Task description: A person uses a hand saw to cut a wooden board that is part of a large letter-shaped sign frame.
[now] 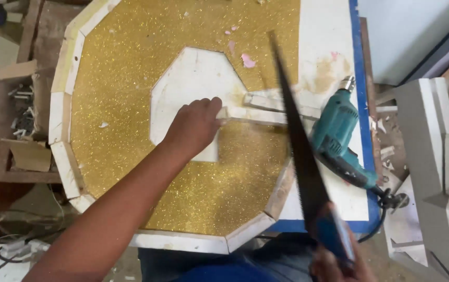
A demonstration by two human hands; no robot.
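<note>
At the far left of the frame a box [18, 102] of screws sits off the worktop [328, 31], well clear of the work, so ignore it. Left of centre, your left hand [195, 125] is closed over the near end of a pale wood strip [258, 112], pressing it flat on the gold panel [130, 68] where the white cut-out [193, 83] opens; the strip runs right from your fist towards the panel's right edge. Hold that pressure downward and keep the knuckles where they are, since the fingers [211, 107] lie close to where the blade crosses. Right of centre, the saw [300, 151] is blurred, its blade slanting from the upper middle of the frame down to the blue handle at the lower right, where your right hand [334, 263] is wrapped round the grip, though only part of it shows. Judging by the blur, the blade is in stroke across the strip: use long, light strokes, let the teeth do the cutting, and keep the blade square so the thin strip does not split or skid on the glitter. Further right, the teal drill [339, 141] lies on the worktop just beside the blade's path with its cord [386, 203] trailing off the lower edge; mind that your elbow and the saw's return stroke do not catch it.
</note>
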